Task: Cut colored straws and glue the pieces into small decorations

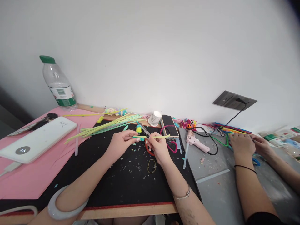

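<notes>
Okay, pinching yellow stem two-handed

Reaching in with both forearms from bottom edge, converging over black mat. Pinching stem's left end with left hand, thumb and fingers extended rightward. Holding it farther along with right hand, fingers curled, pointing up-left. Stem roughly level, stretched across both grips, tip poking out past right hand. Scissors by right fingers, blades angled up-left; cannot tell if gripped too. Loose stems fanned beyond left hand, cup behind.

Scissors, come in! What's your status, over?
Left hand pinches yellow pipe cleaner. Right hand holds scissors. Scraps scattered on black mat.
</notes>
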